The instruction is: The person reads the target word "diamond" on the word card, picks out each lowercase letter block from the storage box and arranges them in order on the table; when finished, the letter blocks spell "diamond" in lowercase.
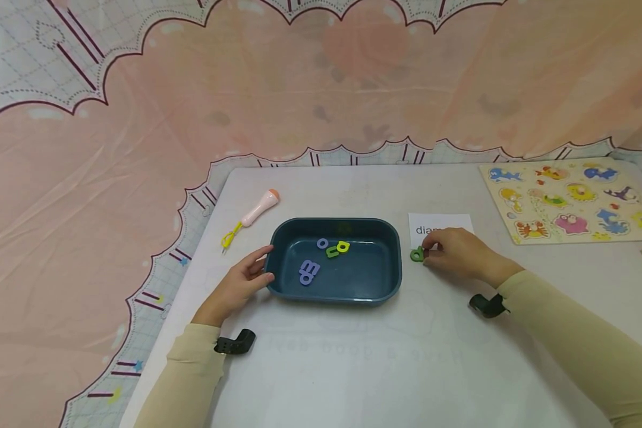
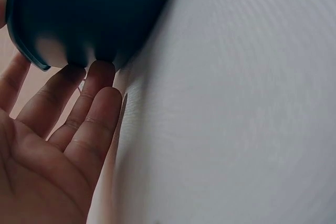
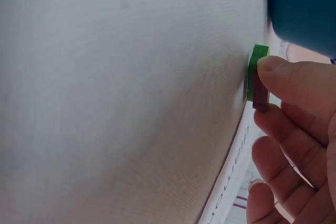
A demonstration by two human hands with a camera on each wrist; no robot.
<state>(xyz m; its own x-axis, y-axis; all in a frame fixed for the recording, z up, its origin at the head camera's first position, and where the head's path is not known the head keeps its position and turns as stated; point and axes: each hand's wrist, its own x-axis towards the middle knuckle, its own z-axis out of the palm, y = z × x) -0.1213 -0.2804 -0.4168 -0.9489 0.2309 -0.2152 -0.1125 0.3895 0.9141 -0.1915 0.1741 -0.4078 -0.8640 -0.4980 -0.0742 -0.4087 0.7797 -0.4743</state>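
Note:
My left hand touches the left end of a dark blue tray, thumb and index finger at its rim. In the left wrist view the other fingertips rest against the tray's outer wall. To the right of the tray, my right hand pinches a small green letter between thumb and fingers, at the table surface. Seen from the right wrist, this green letter stands edge-on with a dark reddish-brown side. Just behind it lies a white card printed "dia…", the rest covered by my hand.
Inside the tray lie purple letters, a purple ring-shaped letter, a green letter and a yellow letter. A pink pen-like tool with a yellow end lies back left. An animal puzzle board occupies the back right.

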